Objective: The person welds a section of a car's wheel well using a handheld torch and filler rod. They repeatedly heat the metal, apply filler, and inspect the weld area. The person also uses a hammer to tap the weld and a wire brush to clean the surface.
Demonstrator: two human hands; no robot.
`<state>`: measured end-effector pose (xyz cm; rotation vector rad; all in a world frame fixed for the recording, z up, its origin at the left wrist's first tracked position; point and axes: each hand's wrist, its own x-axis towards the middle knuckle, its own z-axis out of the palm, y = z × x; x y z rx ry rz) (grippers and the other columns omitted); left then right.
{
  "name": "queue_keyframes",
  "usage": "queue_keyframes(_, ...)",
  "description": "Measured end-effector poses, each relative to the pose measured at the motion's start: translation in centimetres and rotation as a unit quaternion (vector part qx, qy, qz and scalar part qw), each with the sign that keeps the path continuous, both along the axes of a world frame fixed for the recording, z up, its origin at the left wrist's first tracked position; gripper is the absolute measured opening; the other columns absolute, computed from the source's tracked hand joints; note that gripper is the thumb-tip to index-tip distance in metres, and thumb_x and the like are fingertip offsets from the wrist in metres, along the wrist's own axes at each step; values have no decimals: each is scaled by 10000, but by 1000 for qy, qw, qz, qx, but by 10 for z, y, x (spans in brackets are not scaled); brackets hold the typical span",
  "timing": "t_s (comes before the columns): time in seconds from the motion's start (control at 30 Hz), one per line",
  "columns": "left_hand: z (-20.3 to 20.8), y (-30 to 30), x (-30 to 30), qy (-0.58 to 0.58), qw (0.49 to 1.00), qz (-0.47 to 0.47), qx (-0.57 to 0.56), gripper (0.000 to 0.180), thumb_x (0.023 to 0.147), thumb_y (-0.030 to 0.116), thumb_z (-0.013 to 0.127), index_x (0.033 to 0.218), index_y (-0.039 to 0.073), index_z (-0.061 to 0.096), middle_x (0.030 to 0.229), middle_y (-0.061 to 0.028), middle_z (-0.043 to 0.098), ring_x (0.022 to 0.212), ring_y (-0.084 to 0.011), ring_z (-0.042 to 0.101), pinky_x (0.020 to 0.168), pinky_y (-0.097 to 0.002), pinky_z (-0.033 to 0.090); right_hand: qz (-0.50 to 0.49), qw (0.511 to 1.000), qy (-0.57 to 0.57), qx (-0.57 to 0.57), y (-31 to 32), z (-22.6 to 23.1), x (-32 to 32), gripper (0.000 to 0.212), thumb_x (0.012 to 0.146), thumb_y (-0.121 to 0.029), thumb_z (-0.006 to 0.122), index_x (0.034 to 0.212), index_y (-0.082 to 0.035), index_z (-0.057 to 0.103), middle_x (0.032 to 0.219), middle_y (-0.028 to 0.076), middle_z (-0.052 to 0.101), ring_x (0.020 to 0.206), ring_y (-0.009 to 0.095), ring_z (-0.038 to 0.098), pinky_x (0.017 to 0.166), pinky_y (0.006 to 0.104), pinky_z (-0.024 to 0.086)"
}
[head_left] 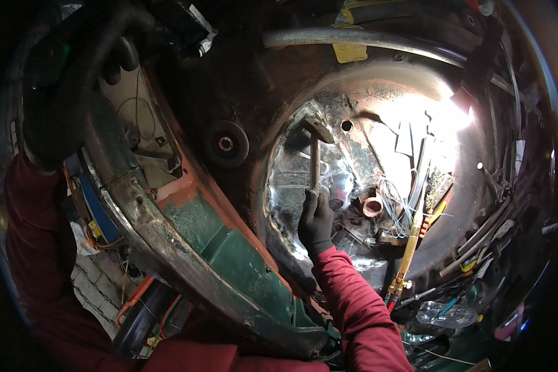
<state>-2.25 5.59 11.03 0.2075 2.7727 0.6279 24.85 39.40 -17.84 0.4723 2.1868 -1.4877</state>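
Observation:
My right hand (pixel 317 217), in a dark glove, is closed around the handle of a hammer (pixel 315 162). The hammer's head lies over the worn metal at the left side of a round, brightly lit well (pixel 279 204) in a vehicle body; whether it touches cannot be told. At the upper left, my left hand (pixel 56 115), also gloved, is in deep shadow above the green and rust-red body panel (pixel 214 239). Its fingers curl downward near the panel's upper end, and what they hold is hidden in the dark.
A brass-coloured torch (pixel 409 257) leans across the well, beside coiled thin wire (pixel 394 208) and a short rusty pipe piece (pixel 372 206). A grinding disc (pixel 226 144) lies left of the well. Tools and a clear plastic bottle (pixel 446 315) crowd the right side. A metal tube (pixel 366 38) crosses the top.

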Motion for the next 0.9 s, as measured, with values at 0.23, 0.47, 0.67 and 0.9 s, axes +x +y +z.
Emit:
queue_keyframes(0.23, -3, 19, -2, 32, 998, -29, -37, 409, 1179, 327, 398, 1270, 117, 736, 915, -7, 674, 780, -81, 597, 680, -265, 446, 14, 999, 32, 22, -8, -9, -20, 277, 1155, -271, 511, 1044, -24, 572, 836, 253, 604, 762, 459, 616, 686, 493, 471)
queue_keyframes(0.47, -9, 13, -2, 93, 991, -93, -2, 318, 1148, 282, 483, 1256, 128, 739, 898, -19, 675, 725, -104, 614, 642, -282, 478, 122, 986, 10, 113, 25, 22, 28, 199, 1116, -274, 579, 1149, -81, 544, 866, 249, 651, 806, 511, 649, 666, 565, 483)
queue_keyframes(0.67, -26, 22, -8, 121, 983, -116, 69, 297, 1165, 196, 475, 1303, 107, 722, 917, -41, 696, 719, -118, 622, 642, -290, 518, 247, 950, 22, 189, 97, 60, 73, 235, 1026, -236, 674, 1161, -97, 540, 1050, 196, 609, 915, 464, 655, 702, 548, 521)
queue_keyframes(0.9, -16, 3, -8, 190, 970, -144, -47, 361, 1133, 324, 547, 1352, 101, 727, 952, -101, 746, 819, -210, 700, 795, -359, 573, 415, 868, -35, 270, 140, 108, 70, 238, 989, -272, 716, 1136, -91, 671, 1057, 181, 664, 979, 423, 683, 814, 526, 543)
